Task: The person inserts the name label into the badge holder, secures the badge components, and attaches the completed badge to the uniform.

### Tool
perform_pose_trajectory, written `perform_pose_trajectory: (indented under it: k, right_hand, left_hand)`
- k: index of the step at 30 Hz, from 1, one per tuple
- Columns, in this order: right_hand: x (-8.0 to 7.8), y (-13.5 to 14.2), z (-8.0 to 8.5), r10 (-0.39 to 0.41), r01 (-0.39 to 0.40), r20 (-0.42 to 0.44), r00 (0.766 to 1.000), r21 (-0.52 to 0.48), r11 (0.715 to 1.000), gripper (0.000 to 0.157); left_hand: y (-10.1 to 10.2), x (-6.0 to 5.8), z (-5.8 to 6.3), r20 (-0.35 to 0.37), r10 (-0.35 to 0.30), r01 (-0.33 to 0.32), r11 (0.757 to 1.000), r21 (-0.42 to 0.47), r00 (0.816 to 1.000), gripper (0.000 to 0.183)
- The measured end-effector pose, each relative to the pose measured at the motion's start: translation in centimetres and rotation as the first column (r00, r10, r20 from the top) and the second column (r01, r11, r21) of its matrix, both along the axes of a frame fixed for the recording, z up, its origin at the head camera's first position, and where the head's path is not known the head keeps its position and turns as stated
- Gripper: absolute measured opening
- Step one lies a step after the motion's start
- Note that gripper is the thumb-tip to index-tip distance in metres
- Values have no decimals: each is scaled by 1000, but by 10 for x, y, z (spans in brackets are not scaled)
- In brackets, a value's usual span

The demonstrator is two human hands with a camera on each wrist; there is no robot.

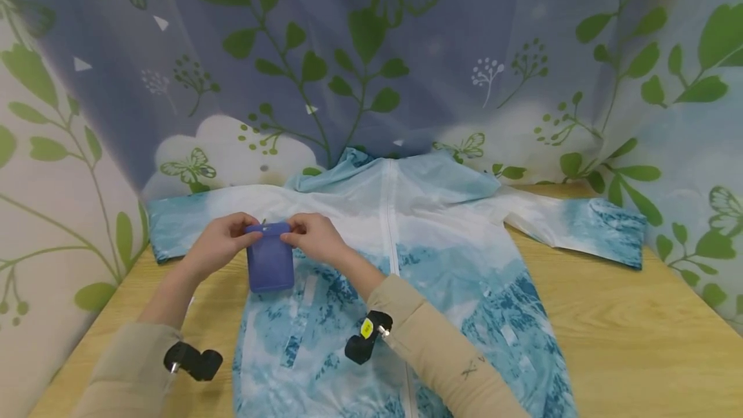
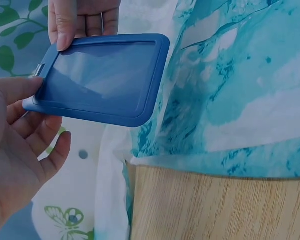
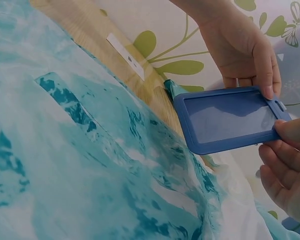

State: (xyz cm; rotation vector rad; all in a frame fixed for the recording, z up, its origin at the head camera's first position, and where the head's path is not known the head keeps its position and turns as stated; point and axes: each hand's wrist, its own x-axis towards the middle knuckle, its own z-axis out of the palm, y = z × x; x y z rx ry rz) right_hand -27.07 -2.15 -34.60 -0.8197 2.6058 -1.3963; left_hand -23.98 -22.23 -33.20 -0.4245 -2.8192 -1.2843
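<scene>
A blue badge holder (image 1: pixel 271 262) with a clear window hangs between both hands over the left side of a jacket. My left hand (image 1: pixel 225 244) pinches its upper left corner between thumb and fingers. At the upper right corner, my right hand (image 1: pixel 316 237) grips it the same way. The left wrist view shows the badge holder (image 2: pixel 105 77) with its slotted end between the two thumbs. No card can be made out behind the window. Beneath lies the blue and white zip jacket (image 1: pixel 441 263), spread flat with both sleeves out.
The wooden table (image 1: pixel 627 328) shows on both sides of the jacket. A curtain (image 1: pixel 441 63) printed with leaves and butterflies stands behind and at both sides. In the right wrist view, a white strip (image 3: pixel 125 56) lies on the table near its edge.
</scene>
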Motion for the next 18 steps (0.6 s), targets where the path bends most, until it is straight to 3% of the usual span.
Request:
perform_pose_trajectory:
  k: [14, 18]
  right_hand:
    - [-4, 22, 11, 52, -49, -46, 998, 53, 997, 13]
    - [-5, 31, 14, 62, -60, -39, 997, 55, 997, 13]
  left_hand:
    - [16, -7, 2, 46, -34, 33, 999, 15, 998, 48]
    - [24, -8, 3, 54, -11, 10, 1000, 11, 998, 55]
